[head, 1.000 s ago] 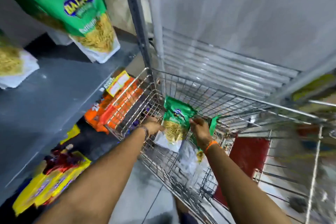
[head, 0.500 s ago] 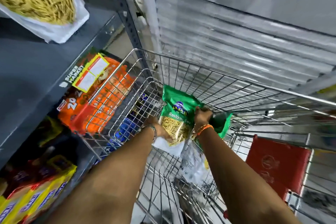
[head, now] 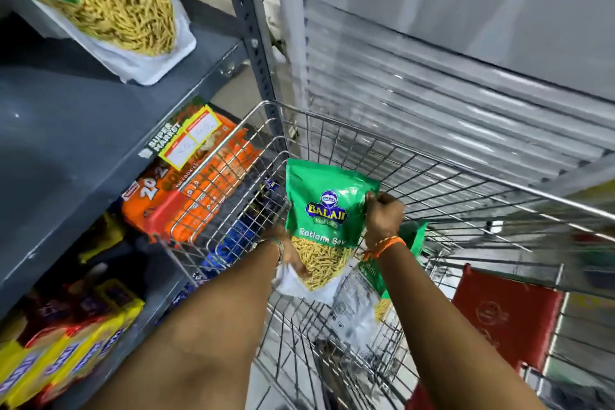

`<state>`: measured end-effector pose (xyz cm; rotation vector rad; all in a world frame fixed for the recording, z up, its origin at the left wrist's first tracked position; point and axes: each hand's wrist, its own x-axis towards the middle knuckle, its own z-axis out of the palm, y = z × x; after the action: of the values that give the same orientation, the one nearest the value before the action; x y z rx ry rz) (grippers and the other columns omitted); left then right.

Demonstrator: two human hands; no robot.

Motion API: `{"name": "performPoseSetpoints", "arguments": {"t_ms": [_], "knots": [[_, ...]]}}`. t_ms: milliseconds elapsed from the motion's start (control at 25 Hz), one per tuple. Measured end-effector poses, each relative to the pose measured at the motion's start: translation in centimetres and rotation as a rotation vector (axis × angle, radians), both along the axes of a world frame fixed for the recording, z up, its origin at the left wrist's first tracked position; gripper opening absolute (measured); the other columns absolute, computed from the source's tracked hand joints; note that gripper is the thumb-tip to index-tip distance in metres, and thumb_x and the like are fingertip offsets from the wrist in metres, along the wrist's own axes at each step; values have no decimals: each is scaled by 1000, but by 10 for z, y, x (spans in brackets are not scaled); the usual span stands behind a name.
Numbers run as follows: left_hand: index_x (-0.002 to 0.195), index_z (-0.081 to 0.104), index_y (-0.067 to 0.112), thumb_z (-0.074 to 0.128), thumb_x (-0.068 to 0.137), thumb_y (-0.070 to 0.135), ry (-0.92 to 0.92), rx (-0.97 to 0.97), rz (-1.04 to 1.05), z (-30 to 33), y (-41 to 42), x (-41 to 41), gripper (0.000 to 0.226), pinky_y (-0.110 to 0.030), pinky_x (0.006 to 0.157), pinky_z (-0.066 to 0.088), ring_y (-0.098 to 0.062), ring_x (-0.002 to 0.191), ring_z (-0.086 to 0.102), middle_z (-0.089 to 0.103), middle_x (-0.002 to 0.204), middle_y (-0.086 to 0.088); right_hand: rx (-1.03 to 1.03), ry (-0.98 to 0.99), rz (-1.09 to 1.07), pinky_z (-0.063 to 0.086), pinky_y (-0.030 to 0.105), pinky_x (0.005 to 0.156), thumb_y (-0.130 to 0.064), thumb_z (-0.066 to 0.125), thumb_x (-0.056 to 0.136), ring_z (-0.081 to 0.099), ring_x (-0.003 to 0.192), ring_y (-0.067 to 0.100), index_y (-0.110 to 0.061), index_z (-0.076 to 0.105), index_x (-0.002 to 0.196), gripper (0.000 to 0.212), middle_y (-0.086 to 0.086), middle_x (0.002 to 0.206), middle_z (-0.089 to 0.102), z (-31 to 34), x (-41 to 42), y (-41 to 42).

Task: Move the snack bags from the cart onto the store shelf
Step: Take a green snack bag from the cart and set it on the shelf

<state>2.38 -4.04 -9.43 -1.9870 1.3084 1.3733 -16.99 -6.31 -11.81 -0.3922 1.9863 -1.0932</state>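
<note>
A green snack bag (head: 324,210) with yellow sev showing through its lower window is held upright over the wire cart (head: 432,170). My right hand (head: 382,213) pinches its upper right corner. My left hand (head: 286,251) grips its lower left edge, partly hidden behind the bag. A second green snack bag (head: 369,289) stands in the cart just behind my right wrist. Another bag of the same kind (head: 113,7) stands on the grey shelf (head: 76,130) at the upper left.
Orange biscuit packs (head: 186,200) and yellow packs (head: 66,353) fill the lower shelves at left. A grey shelf upright (head: 253,53) stands beside the cart's far corner. A ribbed metal panel (head: 432,83) lies beyond the cart. A red flap (head: 506,316) sits at right.
Both hands have lifted the green bag higher out of the cart. The view has dropped and shifted, so the shelf bag at upper left looms closer.
</note>
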Motion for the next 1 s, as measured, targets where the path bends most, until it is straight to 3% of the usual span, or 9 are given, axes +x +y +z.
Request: {"name": "performPoseSetpoints", "arguments": {"t_ms": [80,160,240,280,360,440,560,760,1000], "knots": [[143,36,-1,93,54,33,22,-68,14,33,-2,6,111,-30,103,45,-30,134,49,46,146,-17,-76,6,4,42,35,65,-23,63,85,50,67,19,-18,53,57,30,-2,59,54,28,-1,8],[132,52,4,89,60,18,93,-95,26,72,1,14,82,-22,80,48,-28,118,60,60,128,-13,-143,37,-1,44,39,65,-28,62,84,48,68,17,-21,53,56,30,-4,61,54,66,0,17],[114,60,8,92,53,29,84,-159,25,125,15,23,71,-22,73,46,-26,100,64,62,101,-12,-238,2,-4,41,39,65,-35,62,80,46,70,16,-21,55,58,27,-4,62,54,111,5,22],[108,59,11,94,40,39,62,-275,17,147,22,29,82,-22,77,49,-23,94,63,61,97,-7,-303,-29,3,39,38,65,-34,62,80,45,70,16,-20,57,60,25,-3,64,54,135,9,22],[110,57,14,95,20,44,104,-529,90,184,35,45,102,-19,82,51,-16,93,62,63,103,2,-441,-126,11,37,34,64,-22,62,83,44,70,16,-18,59,63,20,-1,68,56,192,25,20],[113,58,16,97,19,38,174,-675,134,222,49,62,103,-11,77,49,-10,95,62,65,106,9,-564,-224,62,37,29,63,-13,60,86,45,69,14,-15,60,67,19,0,70,58,245,45,14],[93,62,17,90,14,59,13,-835,180,278,67,99,94,-28,73,55,-15,87,66,71,95,4,-694,-384,255,38,28,65,-13,59,86,48,73,16,-14,67,73,15,4,77,62,315,90,1],[85,48,14,90,24,59,-156,-924,392,326,83,156,87,-37,72,43,-26,95,52,53,87,-4,-807,-458,509,38,25,63,-7,62,82,47,66,9,-18,65,61,25,-10,62,59,380,179,-29],[100,67,15,82,24,68,-189,-1053,572,321,72,214,94,-38,80,53,-32,104,61,71,104,-10,-840,-492,721,37,21,59,-5,61,87,45,59,4,-18,59,60,30,-13,55,55,413,264,-59]]}}
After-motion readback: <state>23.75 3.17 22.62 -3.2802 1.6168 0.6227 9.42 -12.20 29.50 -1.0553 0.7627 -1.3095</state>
